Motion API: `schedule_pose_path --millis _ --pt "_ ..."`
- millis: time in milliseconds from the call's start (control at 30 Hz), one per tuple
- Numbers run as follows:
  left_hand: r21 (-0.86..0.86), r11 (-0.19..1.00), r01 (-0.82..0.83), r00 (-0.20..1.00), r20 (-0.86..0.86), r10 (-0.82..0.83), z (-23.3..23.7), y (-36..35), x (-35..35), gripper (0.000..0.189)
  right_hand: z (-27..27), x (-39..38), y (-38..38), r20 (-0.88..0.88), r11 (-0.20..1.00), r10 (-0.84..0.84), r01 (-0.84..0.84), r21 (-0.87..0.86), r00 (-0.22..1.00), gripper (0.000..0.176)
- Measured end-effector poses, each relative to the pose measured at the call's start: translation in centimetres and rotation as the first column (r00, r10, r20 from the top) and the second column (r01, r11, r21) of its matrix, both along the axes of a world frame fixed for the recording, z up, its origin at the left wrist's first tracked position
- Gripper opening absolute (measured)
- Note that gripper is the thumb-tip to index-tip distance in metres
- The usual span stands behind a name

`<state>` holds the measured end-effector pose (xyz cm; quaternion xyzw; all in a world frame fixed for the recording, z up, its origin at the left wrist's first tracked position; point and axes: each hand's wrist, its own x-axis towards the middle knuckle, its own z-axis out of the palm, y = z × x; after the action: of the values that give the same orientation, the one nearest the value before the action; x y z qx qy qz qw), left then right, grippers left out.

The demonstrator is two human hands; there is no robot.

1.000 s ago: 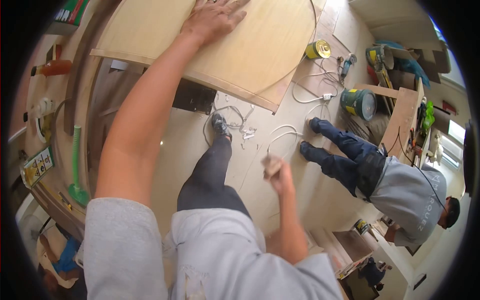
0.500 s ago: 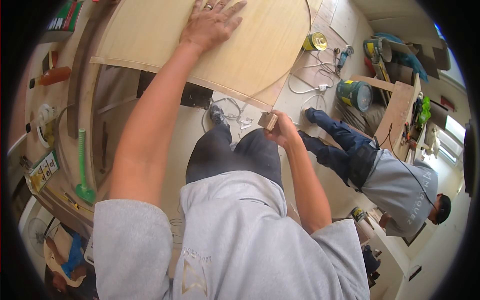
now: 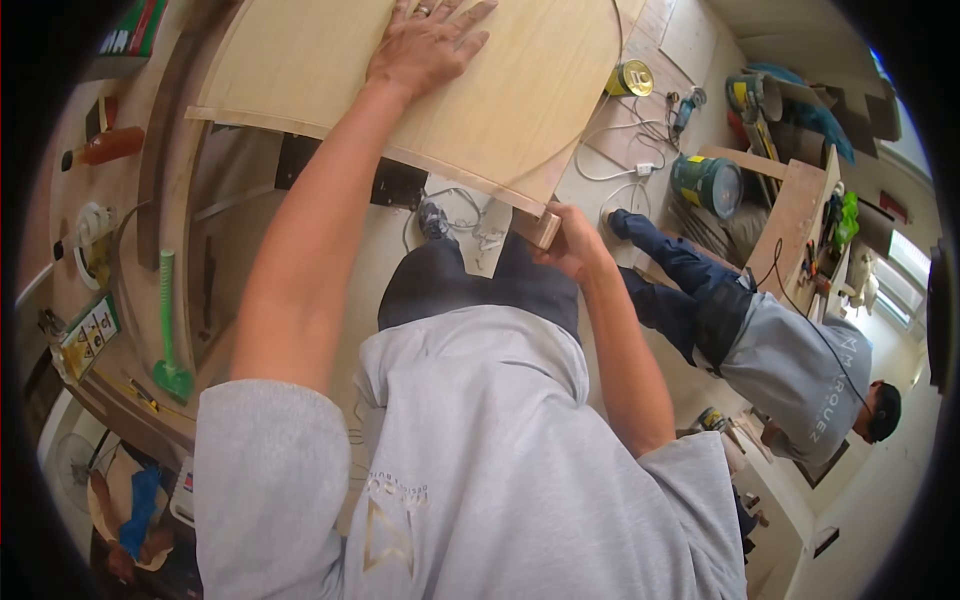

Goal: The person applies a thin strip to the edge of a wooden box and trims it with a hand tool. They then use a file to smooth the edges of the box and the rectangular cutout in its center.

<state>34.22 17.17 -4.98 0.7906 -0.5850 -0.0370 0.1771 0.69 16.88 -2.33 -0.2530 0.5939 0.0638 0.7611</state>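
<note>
A pale plywood panel [image 3: 300,70] spans the top of the view, with a thin strip along its near edge. My left hand [image 3: 425,48] lies flat on its upper face, fingers spread, a ring on one finger. At the panel's near right corner, my right hand [image 3: 575,243] is wrapped round a small wooden sanding block [image 3: 541,230]. The block sits right at the underside of the edge strip, partly covered by the fingers. Below the panel, a dark box-like piece [image 3: 398,184] shows behind my left forearm.
A co-worker [image 3: 790,360] in a grey shirt bends over at the right. Cables [image 3: 625,135], a yellow-lidded can [image 3: 632,78] and a green bucket [image 3: 708,186] stand on the floor. At the left are a green-handled tool [image 3: 168,330] and a bottle [image 3: 105,148].
My right hand has turned the sanding block and brought it up against the panel's edge near the corner. My left hand stays flat on the panel; my body has shifted slightly forward.
</note>
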Motion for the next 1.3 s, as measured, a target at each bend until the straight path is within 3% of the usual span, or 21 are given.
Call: schedule_pose_path --millis 133,400,533,633,833,1300 --pt "0.013 1.0 -0.003 1.0 -0.01 0.003 0.5 0.0 0.0 0.059 -1.3 -1.1 -0.7 0.094 0.998 0.057 -0.06 0.032 0.994 0.025" --pt "-0.053 0.999 -0.007 1.0 0.027 0.009 0.0 -0.1 0.0 0.057 2.7 1.5 -0.6 -0.094 0.997 0.0 0.007 0.072 0.996 0.026" --pt "-0.046 0.999 -0.003 0.999 0.038 0.005 -0.4 0.0 -0.1 0.057 1.9 1.4 -0.7 -0.118 0.996 -0.013 0.024 0.089 0.993 0.03" --pt "-0.053 0.999 -0.001 0.999 0.054 0.004 -0.3 -0.2 0.0 0.058 1.7 2.2 -0.2 -0.186 0.985 -0.119 0.139 0.099 0.975 0.03" --pt "-0.035 0.999 -0.013 1.0 -0.014 0.013 0.4 0.0 0.0 0.058 1.5 2.3 1.0 -0.126 0.99 -0.133 0.127 -0.058 0.983 0.03" --pt "-0.032 0.999 -0.009 0.999 -0.031 0.008 0.1 -0.3 0.0 0.059 1.1 2.1 0.8 -0.23 0.983 -0.18 0.17 -0.064 0.956 0.026"
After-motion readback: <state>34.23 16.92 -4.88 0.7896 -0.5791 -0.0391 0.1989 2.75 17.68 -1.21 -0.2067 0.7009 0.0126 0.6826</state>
